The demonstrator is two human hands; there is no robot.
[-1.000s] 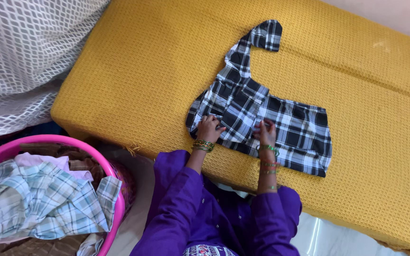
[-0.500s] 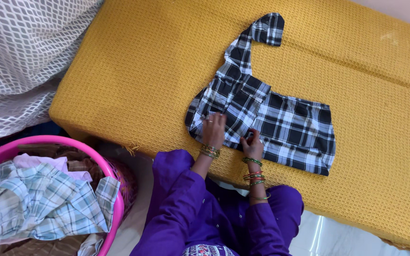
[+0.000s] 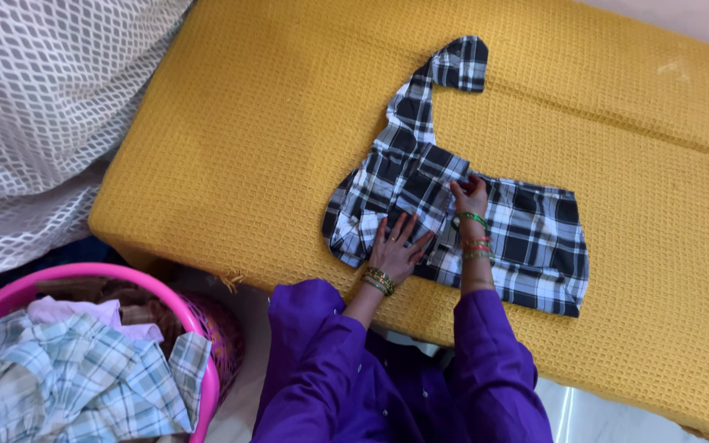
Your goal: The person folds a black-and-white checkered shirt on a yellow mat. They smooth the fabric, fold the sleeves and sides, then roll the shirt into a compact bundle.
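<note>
While both hands press flat, fingers spread and grasping nothing, left (image 3: 395, 246) and right (image 3: 471, 197), the shirt (image 3: 527, 238) lies lengthwise lower-right, sleeve (image 3: 441, 82) pointing up-frame.

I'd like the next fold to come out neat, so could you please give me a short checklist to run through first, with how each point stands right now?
1. Shirt fully on the bed: the black-and-white checked shirt lies wholly on the yellow bed cover. Ok.
2. Left hand flat on the cloth: palm down, fingers spread, on the shirt's lower left part. Ok.
3. Right hand on the cloth: it rests near the middle of the shirt. Ok.
4. Sleeve tucked in: it stretches away toward the far side of the bed. Not ok.
5. Creases pressed out under the hands: cannot tell.
6. Pink basket of clothes apart from the shirt: ok.
</note>
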